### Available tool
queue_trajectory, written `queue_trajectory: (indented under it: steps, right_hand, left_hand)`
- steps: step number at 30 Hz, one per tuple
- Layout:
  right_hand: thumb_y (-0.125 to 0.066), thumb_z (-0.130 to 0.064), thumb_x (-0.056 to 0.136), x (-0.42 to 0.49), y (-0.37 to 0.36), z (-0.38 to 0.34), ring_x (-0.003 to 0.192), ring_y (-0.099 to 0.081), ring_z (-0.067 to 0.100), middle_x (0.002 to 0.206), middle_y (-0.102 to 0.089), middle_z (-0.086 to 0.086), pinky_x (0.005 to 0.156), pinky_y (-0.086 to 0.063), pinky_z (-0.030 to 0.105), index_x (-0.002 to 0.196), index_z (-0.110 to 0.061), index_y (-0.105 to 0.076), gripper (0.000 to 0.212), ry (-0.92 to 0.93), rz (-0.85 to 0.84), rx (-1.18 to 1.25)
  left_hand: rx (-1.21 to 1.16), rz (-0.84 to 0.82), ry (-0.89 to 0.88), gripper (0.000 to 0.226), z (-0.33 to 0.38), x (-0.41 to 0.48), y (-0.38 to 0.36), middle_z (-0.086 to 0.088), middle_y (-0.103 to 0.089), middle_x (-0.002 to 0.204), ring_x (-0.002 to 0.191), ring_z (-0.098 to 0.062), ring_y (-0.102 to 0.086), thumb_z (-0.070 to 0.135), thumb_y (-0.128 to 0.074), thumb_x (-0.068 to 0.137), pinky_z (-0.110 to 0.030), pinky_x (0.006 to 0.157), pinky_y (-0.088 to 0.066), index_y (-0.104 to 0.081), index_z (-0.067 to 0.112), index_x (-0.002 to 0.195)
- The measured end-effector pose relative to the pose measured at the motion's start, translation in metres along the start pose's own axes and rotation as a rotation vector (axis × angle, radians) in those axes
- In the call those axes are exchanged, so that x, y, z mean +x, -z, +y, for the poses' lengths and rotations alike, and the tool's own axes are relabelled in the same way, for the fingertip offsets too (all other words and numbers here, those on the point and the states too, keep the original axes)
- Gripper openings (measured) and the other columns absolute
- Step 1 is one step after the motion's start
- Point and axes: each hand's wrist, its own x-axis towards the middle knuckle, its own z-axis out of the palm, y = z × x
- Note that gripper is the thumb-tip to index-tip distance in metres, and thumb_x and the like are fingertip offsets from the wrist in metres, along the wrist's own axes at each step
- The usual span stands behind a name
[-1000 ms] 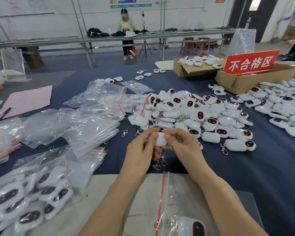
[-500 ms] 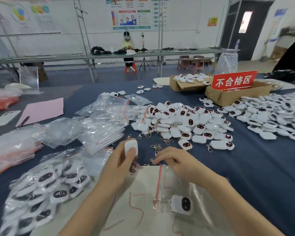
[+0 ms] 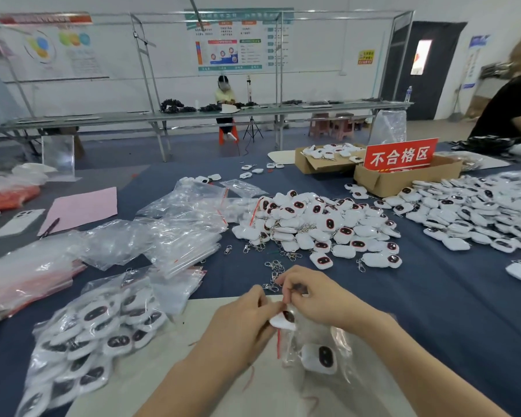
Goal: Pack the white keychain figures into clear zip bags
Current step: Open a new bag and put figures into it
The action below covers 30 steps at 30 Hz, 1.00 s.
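Observation:
My left hand (image 3: 241, 326) holds a white keychain figure (image 3: 282, 319) at the red-striped mouth of a clear zip bag (image 3: 340, 341). My right hand (image 3: 313, 296) pinches the bag's opening right beside it. A second white figure (image 3: 320, 358) with a dark face lies inside that bag. The bag rests on a pale board (image 3: 193, 371) at the near edge of the table. A big pile of loose figures (image 3: 319, 224) lies beyond my hands.
Filled bags of figures (image 3: 94, 335) lie at my left, with stacks of spare clear bags (image 3: 175, 236) behind them. More figures (image 3: 475, 215) spread at the right. Two cardboard boxes (image 3: 403, 176) with a red sign stand at the back right. Loose metal clasps (image 3: 272, 267) lie near my hands.
My left hand brought the white figure down from the left to the bag's mouth. My right hand lifted the bag's opening toward it. The camera tilted up.

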Motion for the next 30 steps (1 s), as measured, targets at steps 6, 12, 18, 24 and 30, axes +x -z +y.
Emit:
queue_trajectory:
  steps: [6, 12, 18, 24, 30]
  right_hand:
    - [-0.053, -0.002, 0.088, 0.000, -0.001, 0.002, 0.104, -0.059, -0.003, 0.113, -0.065, -0.017, 0.088, -0.046, 0.018, 0.063, -0.036, -0.061, 0.043, -0.035, 0.047, 0.101]
    - [-0.052, 0.001, 0.087, 0.002, -0.004, -0.003, 0.103, -0.062, 0.002, 0.111, -0.067, -0.010, 0.087, -0.048, 0.021, 0.069, -0.029, -0.062, 0.037, 0.004, 0.046, 0.141]
    - [-0.052, -0.002, 0.083, 0.007, 0.000, 0.001, 0.101, -0.068, 0.011, 0.104, -0.074, -0.011, 0.092, -0.054, 0.025, 0.070, -0.027, -0.069, 0.032, -0.031, -0.020, 0.325]
    - [-0.048, -0.008, 0.095, 0.028, 0.014, 0.018, 0.069, -0.057, 0.000, 0.098, -0.067, 0.001, 0.064, -0.044, 0.015, 0.086, -0.043, -0.068, 0.042, -0.184, 0.319, 0.108]
    - [-0.053, -0.024, 0.100, 0.046, 0.010, 0.036, 0.123, -0.043, 0.034, 0.139, -0.042, 0.016, 0.101, -0.038, 0.040, 0.142, -0.014, -0.040, 0.045, -0.511, 0.444, -0.314]
  left_hand:
    - [-0.412, -0.122, 0.081, 0.024, 0.011, 0.005, -0.007, 0.004, -0.063, 0.107, 0.081, -0.010, -0.055, 0.024, -0.056, 0.097, -0.026, 0.073, -0.047, -0.057, 0.030, 0.121]
    - [-0.842, -0.046, 0.152, 0.020, 0.019, 0.001, -0.006, 0.022, -0.067, 0.089, 0.071, -0.006, -0.054, 0.007, -0.050, 0.096, -0.026, 0.072, -0.047, -0.049, 0.024, 0.106]
    - [-0.768, -0.081, 0.164, 0.042, 0.010, 0.010, -0.001, 0.021, -0.065, 0.075, 0.059, -0.007, -0.048, 0.000, -0.034, 0.081, -0.019, 0.057, -0.040, -0.051, 0.038, 0.088]
    - [-0.738, 0.265, 0.320, 0.046, -0.026, 0.042, 0.008, 0.006, -0.073, 0.076, 0.072, -0.016, -0.067, -0.016, -0.039, 0.086, -0.036, 0.071, -0.052, -0.064, 0.022, 0.077]
    - [-0.876, 0.326, 0.490, 0.040, -0.038, 0.084, -0.019, 0.010, -0.070, 0.070, 0.066, -0.006, -0.058, -0.010, -0.041, 0.092, -0.026, 0.067, -0.043, -0.064, 0.022, 0.083]
